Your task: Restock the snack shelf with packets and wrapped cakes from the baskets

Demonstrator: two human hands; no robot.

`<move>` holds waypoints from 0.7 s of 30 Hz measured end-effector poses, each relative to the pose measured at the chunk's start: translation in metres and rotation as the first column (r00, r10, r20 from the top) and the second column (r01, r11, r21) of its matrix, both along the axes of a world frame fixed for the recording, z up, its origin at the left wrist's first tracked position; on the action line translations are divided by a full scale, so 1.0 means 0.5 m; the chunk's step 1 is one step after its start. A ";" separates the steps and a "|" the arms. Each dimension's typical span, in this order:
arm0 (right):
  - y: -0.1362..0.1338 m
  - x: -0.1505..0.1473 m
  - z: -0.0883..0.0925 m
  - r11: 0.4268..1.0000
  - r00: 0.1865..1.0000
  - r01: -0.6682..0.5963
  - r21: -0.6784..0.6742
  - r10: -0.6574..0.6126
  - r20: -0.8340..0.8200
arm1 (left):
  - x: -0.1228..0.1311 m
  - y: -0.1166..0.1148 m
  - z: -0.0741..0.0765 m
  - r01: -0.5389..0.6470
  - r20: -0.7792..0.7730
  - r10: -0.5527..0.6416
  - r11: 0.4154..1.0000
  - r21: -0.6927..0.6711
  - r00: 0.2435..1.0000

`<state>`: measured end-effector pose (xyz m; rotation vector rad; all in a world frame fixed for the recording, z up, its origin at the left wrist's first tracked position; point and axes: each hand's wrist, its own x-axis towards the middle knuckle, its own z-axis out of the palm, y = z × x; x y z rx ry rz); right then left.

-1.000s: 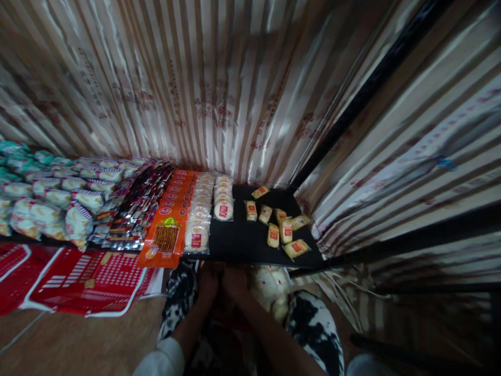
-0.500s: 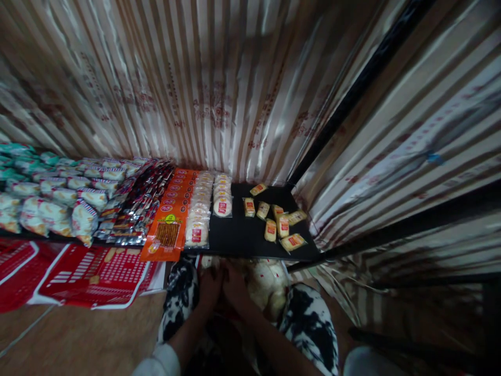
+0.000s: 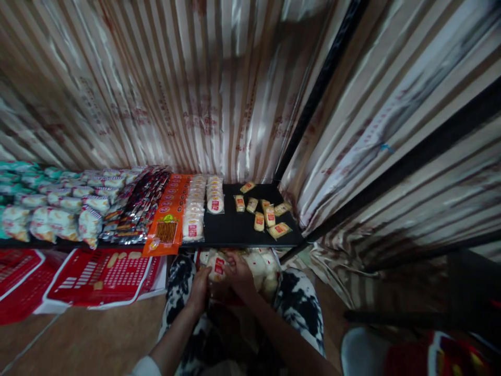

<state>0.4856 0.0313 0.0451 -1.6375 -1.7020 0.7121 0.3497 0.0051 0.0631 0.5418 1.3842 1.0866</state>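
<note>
Low between my knees, my left hand [image 3: 200, 286] grips the left edge of a clear packet of round white crackers [image 3: 216, 266] with a red label. My right hand [image 3: 239, 272] closes on the packet's right side, its fingers partly hidden. Below and to the right, a box holds more pale wrapped packets [image 3: 266, 263]. On the black shelf [image 3: 223, 230] just ahead, two rows of matching cracker packets [image 3: 193, 224] stand beside an orange snack bag [image 3: 166, 230].
Several small yellow wrapped cakes [image 3: 270, 215] lie scattered at the shelf's right end. Dark foil packets [image 3: 136, 209] and white snack bags [image 3: 58, 222] fill its left. Red baskets [image 3: 102, 277] sit below. A black post [image 3: 313, 99] rises at the corner before striped sheeting [image 3: 219, 78].
My hands were close together; now they are apart, with the cracker packet showing between them, label up. The view has shifted slightly to the right.
</note>
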 end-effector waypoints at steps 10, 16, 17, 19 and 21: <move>-0.010 0.034 0.151 0.854 0.816 -0.518 0.046 0.477 0.327 | -0.049 0.047 0.090 0.548 -0.186 -0.536 0.836 0.019 0.824; -0.016 0.030 0.185 0.833 0.788 -0.550 -0.064 0.542 0.293 | -0.066 0.081 0.152 0.711 -0.233 -0.694 0.703 -0.018 0.681; -0.013 0.033 0.181 0.853 0.810 -0.517 -0.074 0.515 0.282 | -0.068 0.085 0.160 0.712 -0.229 -0.697 0.702 -0.021 0.680; -0.003 0.042 0.171 0.890 0.860 -0.447 -0.093 0.456 0.229 | -0.070 0.091 0.171 0.663 -0.187 -0.649 0.749 0.011 0.737; 0.011 0.051 0.158 0.921 0.913 -0.373 -0.110 0.386 0.131 | -0.071 0.096 0.174 0.551 -0.112 -0.541 0.831 0.081 0.833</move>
